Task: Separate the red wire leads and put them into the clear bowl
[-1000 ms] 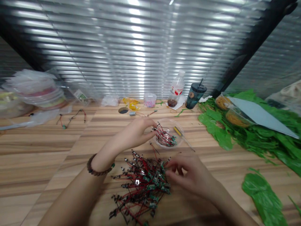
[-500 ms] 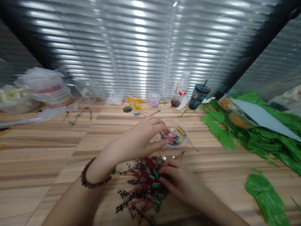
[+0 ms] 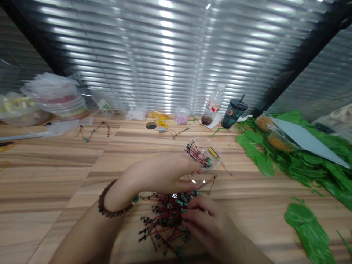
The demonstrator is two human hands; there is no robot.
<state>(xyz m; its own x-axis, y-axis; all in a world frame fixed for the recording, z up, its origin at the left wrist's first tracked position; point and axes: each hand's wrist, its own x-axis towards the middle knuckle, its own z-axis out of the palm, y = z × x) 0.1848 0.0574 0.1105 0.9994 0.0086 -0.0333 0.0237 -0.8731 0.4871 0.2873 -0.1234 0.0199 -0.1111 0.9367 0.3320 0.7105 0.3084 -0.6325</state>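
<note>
A pile of red and black wires with small green boards (image 3: 167, 216) lies on the wooden table in front of me. My left hand (image 3: 167, 172), with a beaded bracelet at the wrist, reaches over the top of the pile, thumb and fingers apart and nothing between them. At the pile's right side is my right hand (image 3: 206, 220); its thumb and fingers are pinched at the green boards, and what they hold is hidden. Just beyond, a clear round dish (image 3: 217, 165) contains more wired boards (image 3: 199, 156) and a yellow-and-black tool (image 3: 213, 152).
Green leaf-shaped pieces (image 3: 299, 157) cover the right side. Along the back stand a bottle (image 3: 213, 104), a dark cup (image 3: 233, 113) and a small tub (image 3: 181, 116). Stacked plastic containers (image 3: 59, 97) sit at the left; a small motor (image 3: 162, 129) lies near the table hole.
My left hand has moved down from the dish towards the pile, uncovering more wires in the dish. My right hand has shifted slightly down at the pile's edge.
</note>
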